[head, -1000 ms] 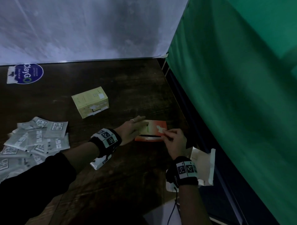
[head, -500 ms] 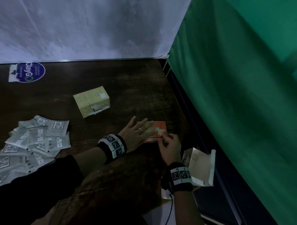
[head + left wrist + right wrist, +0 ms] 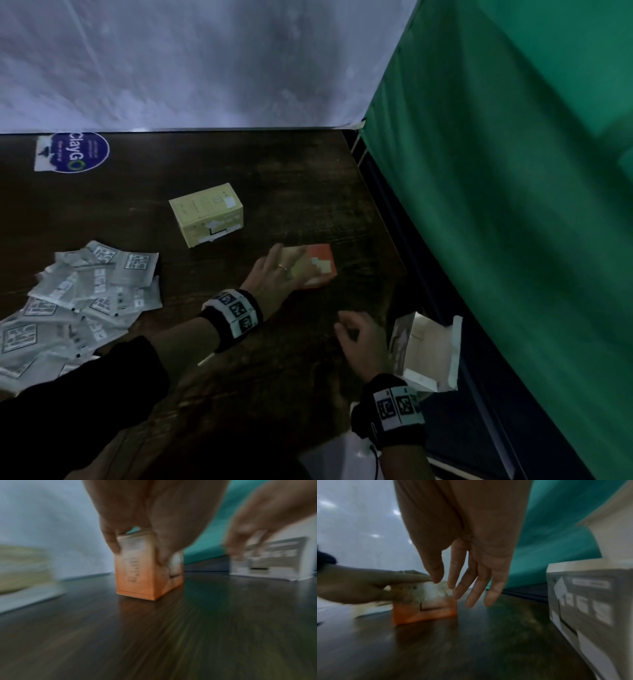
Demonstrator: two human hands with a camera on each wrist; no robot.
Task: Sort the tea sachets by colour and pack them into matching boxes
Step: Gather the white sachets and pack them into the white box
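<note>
The left hand (image 3: 274, 277) lies over the orange box (image 3: 320, 265), which stands on the dark wooden tabletop (image 3: 281, 192) near its right edge. In the left wrist view the fingers (image 3: 111, 540) and thumb curl down around the box's sides, grasping it from above; that view is blurred, so the exact contact of each finger cannot be told. A ring shows on 1 finger of this hand.

The right hand (image 3: 361, 337) is nearer the front edge, apart from the orange box and holding nothing. In the right wrist view its fingers (image 3: 471, 588) hang down straight and relaxed, spread slightly, above the wood.

Just beside the right hand, at the right edge of the tabletop, stands a white box (image 3: 428, 353) with its flap open. A yellow box (image 3: 207, 214) sits closed toward the middle of the tabletop, well apart from the orange one. A loose pile of grey-white sachets (image 3: 78, 308) with printed code squares lies along the left edge, overlapping each other.

A round blue sticker (image 3: 73, 152) is near the back left corner. A white sheet (image 3: 191, 61) hangs behind the back edge and a green curtain (image 3: 513, 205) hangs past the right edge. Both wrists wear black bands with square markers.
</note>
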